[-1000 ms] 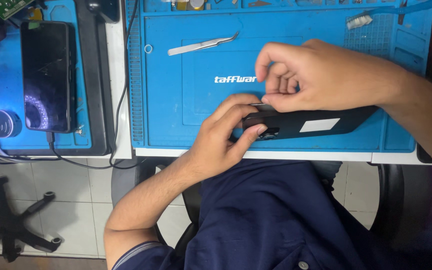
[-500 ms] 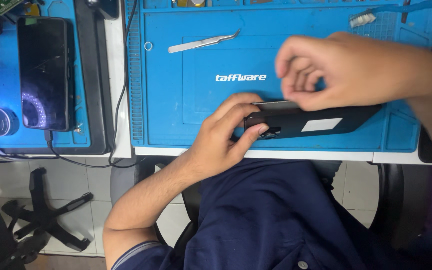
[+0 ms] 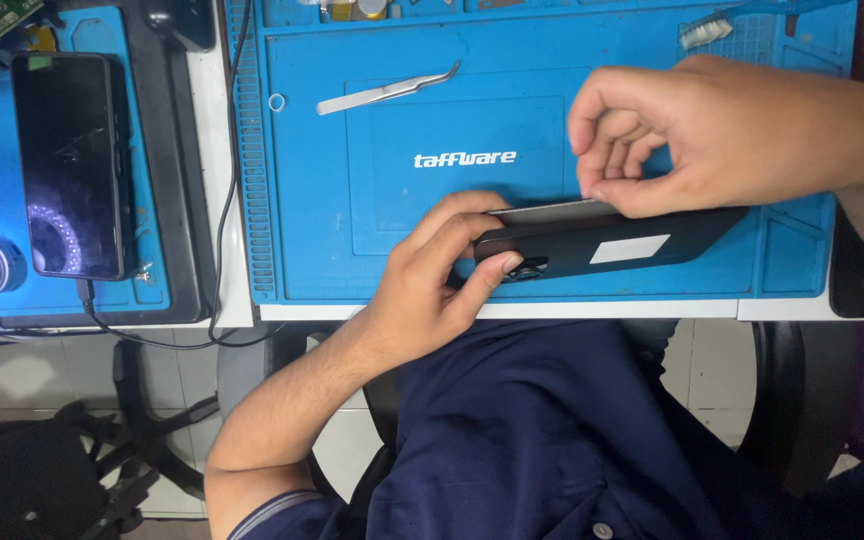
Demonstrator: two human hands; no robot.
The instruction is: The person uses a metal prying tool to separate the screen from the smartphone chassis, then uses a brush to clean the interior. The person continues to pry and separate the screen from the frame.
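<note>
My left hand (image 3: 432, 280) sits nearest to me, at the front edge of the table (image 3: 512, 310), fingers wrapped over the camera end of the black smartphone (image 3: 602, 245), thumb by the lens. The phone lies back side up on the blue repair mat (image 3: 382, 210), close to its near edge. My right hand (image 3: 712, 140) is pinched shut at the phone's far long edge, fingertips on the thin grey edge that shows there; I cannot tell whether I hold a small tool between them.

The risk, as I judge it, sits at that seam. If I lift too sharply at one spot, the thin panel could crack or bend, and any ribbon cable beneath could tear. My left grip is only on one end, so a hard pull from the right could swing the phone off the mat's near edge onto my lap.

Farther off, the curved tweezers (image 3: 387, 90) lie loose on the mat, well apart from both hands. To the far left, a second phone (image 3: 72, 165) rests screen up on another blue pad, its cable (image 3: 227, 200) trailing near the mat's edge, where a stray elbow could snag it.
</note>
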